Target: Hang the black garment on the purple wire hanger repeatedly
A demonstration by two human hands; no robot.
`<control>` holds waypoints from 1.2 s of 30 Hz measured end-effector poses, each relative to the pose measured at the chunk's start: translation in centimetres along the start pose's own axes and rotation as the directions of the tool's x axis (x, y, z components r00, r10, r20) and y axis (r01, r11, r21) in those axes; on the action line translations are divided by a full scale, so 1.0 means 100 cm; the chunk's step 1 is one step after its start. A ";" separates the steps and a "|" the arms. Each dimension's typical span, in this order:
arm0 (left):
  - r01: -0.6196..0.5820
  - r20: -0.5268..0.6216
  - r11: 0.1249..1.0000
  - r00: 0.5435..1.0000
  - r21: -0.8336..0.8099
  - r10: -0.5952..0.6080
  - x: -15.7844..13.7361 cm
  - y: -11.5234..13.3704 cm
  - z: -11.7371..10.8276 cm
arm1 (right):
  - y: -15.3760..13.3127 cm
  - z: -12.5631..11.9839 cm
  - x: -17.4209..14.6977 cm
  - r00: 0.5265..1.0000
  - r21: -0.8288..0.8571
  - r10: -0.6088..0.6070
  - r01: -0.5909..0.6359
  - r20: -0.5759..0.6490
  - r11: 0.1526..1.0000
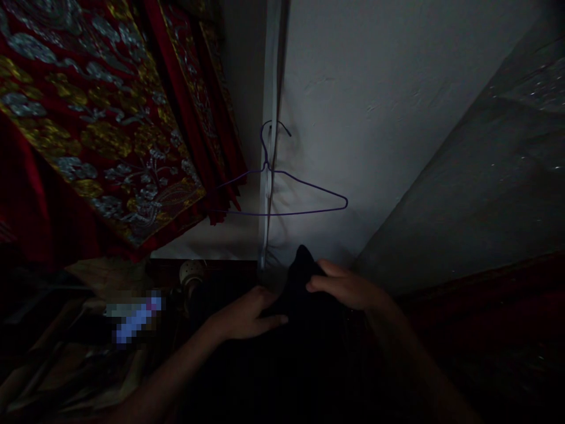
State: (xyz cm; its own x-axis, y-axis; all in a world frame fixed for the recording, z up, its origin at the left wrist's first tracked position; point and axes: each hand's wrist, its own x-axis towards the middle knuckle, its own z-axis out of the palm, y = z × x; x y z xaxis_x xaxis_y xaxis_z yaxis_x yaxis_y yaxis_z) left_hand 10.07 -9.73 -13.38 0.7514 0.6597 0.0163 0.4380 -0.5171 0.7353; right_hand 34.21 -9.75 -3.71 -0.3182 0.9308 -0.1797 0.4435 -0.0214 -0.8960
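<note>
A dark, nearly black piece of cloth [298, 306] is held up between my hands, rising to a point at its top. My left hand [251, 315] grips its left side, with the thumb lying over the near face. On the other side, my right hand [344, 287] is closed on the cloth just below the peak, thumb in front. Beyond them a purple wire hanger [316, 186] hangs by the wall with nothing on it. The lower part of the cloth is lost in shadow, so its kind cannot be made out.
Red fabric embroidered in gold and silver [106, 138] hangs at the left, near the hanger's left end. A pale vertical strip [270, 76] runs along the white wall [379, 88]. A light clog [192, 271] shows low down, left of my hands. A greyish, glinting sheet [498, 176] slants at right.
</note>
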 end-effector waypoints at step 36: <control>0.349 -0.450 0.738 0.890 0.577 -0.069 -0.041 -0.057 -0.104 | 0.019 -0.078 0.075 0.761 -0.467 -0.561 0.387 -0.325 0.795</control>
State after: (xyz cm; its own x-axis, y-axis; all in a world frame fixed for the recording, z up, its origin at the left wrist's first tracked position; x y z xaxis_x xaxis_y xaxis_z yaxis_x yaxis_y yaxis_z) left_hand -0.65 -3.83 -10.62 0.4163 0.8687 0.2684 0.8707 -0.4660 0.1576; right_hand 39.21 0.08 -3.57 -0.2186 0.8391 0.4980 0.6210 0.5133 -0.5924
